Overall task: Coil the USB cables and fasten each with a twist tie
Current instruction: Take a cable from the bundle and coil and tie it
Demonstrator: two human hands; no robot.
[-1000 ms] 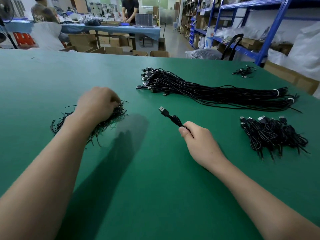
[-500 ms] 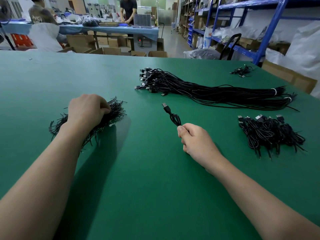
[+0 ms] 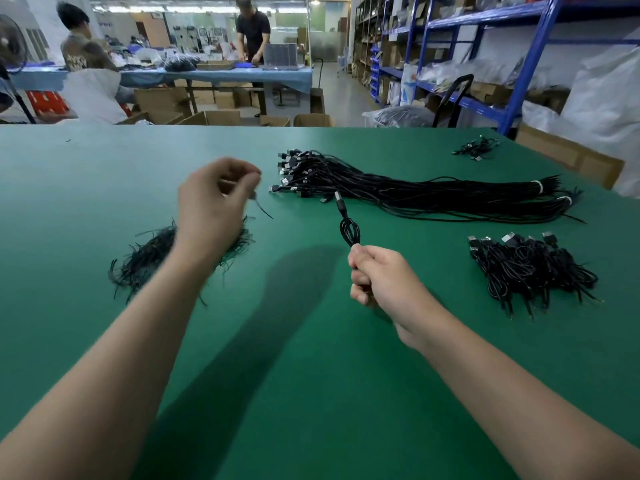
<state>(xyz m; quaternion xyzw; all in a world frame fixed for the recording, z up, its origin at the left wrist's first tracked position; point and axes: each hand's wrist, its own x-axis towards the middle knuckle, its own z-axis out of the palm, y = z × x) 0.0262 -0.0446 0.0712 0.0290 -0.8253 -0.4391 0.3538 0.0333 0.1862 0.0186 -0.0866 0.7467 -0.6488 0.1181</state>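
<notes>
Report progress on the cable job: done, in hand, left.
Done: a heap of coiled cables lies at the right. In hand: the right hand grips a coiled cable; the left hand pinches one twist tie above the tie pile, not yet wrapped. Left: the big bundle of straight cables behind.

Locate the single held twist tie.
In the head view, left of centre, the twist tie hangs pinched in the left hand, above the tie pile and left of the long cable bundle.
</notes>
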